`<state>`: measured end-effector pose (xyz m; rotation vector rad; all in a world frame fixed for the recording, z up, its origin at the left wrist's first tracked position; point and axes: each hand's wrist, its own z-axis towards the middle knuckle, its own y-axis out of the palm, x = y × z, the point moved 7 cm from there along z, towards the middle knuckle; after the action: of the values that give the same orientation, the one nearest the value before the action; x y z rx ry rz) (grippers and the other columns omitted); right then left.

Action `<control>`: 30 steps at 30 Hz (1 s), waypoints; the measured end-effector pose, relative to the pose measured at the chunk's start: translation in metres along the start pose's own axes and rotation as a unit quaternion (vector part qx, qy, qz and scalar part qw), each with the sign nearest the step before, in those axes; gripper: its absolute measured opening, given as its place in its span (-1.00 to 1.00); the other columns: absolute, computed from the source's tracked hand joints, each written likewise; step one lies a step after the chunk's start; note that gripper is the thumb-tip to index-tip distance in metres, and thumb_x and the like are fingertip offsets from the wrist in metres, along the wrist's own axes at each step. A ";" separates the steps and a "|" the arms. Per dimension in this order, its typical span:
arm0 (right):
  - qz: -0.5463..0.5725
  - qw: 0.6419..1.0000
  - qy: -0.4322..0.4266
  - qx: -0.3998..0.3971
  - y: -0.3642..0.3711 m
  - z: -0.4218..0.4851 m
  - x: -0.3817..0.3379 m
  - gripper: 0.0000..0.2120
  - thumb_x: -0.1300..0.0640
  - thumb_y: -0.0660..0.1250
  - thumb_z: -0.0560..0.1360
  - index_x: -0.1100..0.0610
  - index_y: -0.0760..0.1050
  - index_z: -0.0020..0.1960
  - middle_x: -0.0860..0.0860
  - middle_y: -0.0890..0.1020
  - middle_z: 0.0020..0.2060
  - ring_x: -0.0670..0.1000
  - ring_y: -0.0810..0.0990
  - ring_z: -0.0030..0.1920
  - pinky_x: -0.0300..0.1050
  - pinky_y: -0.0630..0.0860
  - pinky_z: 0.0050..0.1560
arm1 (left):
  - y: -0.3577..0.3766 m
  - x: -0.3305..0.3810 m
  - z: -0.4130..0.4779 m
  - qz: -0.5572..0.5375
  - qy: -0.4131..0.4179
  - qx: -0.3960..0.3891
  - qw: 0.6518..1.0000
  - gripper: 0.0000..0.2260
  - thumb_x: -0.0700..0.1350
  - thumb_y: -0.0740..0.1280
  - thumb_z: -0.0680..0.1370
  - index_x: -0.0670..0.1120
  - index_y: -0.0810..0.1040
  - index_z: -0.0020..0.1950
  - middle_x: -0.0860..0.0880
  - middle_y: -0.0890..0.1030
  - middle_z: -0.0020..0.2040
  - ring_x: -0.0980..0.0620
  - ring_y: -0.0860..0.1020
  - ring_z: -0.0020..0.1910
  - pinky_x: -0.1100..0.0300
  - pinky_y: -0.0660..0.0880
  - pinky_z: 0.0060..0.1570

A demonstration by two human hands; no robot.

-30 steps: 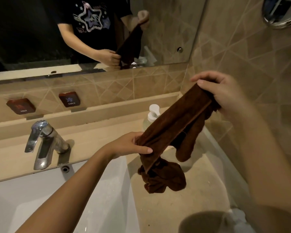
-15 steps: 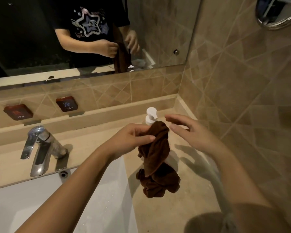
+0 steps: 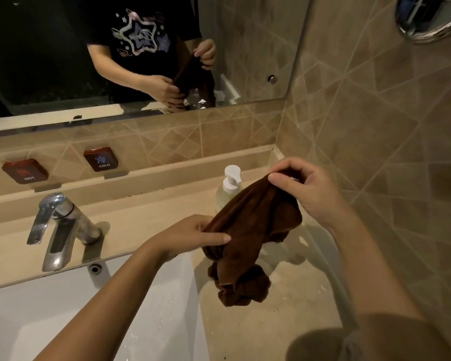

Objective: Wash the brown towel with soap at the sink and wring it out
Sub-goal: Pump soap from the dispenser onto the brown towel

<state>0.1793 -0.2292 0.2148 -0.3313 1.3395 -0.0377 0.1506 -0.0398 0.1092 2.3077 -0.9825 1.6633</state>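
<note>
The brown towel point(image 3: 248, 230) hangs bunched over the beige counter point(image 3: 284, 308), just right of the white sink basin point(image 3: 76, 308). My left hand point(image 3: 193, 235) grips it around the middle. My right hand point(image 3: 302, 188) pinches its upper end higher and to the right. The loose lower end dangles in a clump just above the counter. A soap pump bottle point(image 3: 229, 186) with a white head stands behind the towel, partly hidden by it.
A chrome faucet point(image 3: 60, 227) stands at the left behind the basin. HOT point(image 3: 25, 171) and COLD point(image 3: 101, 158) plates sit on the tiled backsplash under a mirror point(image 3: 141, 53). A tiled wall closes the right side.
My right hand, open beside the towel half a second ago, has taken hold of its upper end again and lifted it up and right. My left hand keeps its grip.
</note>
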 end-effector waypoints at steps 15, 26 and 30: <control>-0.158 0.981 0.045 -0.103 0.041 -0.032 0.087 -0.89 0.07 0.32 0.50 -0.05 0.59 -0.01 -0.17 0.58 -0.07 -0.18 0.51 0.03 -0.32 0.46 0.04 | 0.032 -0.025 0.056 -0.545 -0.069 0.162 0.820 -0.79 -0.20 0.30 0.55 -0.25 0.56 0.14 -0.20 0.68 -0.02 -0.08 0.65 -0.06 0.10 0.59 -0.04; -0.299 0.933 0.036 -0.198 0.084 0.131 0.058 -0.56 0.03 -0.07 0.65 0.23 0.51 0.13 -0.04 0.49 -0.12 0.03 0.43 0.03 -0.09 0.31 0.13 | 0.027 -0.019 0.077 -0.601 -0.024 0.114 0.791 -0.83 -0.33 0.18 0.57 -0.27 0.55 0.06 -0.15 0.70 -0.18 -0.02 0.69 -0.22 0.16 0.64 -0.18; -0.304 0.896 0.104 -0.307 0.107 0.138 0.092 -0.47 -0.07 -0.11 0.64 0.19 0.56 0.09 -0.05 0.49 -0.17 -0.03 0.42 -0.02 -0.12 0.28 0.09 | 0.019 -0.020 0.081 -0.615 0.011 0.119 0.779 -0.80 -0.35 0.17 0.56 -0.24 0.56 0.06 -0.16 0.70 -0.12 -0.03 0.68 -0.15 0.15 0.62 -0.11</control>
<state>0.3160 -0.1180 0.1260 -1.3112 1.3890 -0.1778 0.2006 -0.0835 0.0557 2.1154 0.7502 1.1562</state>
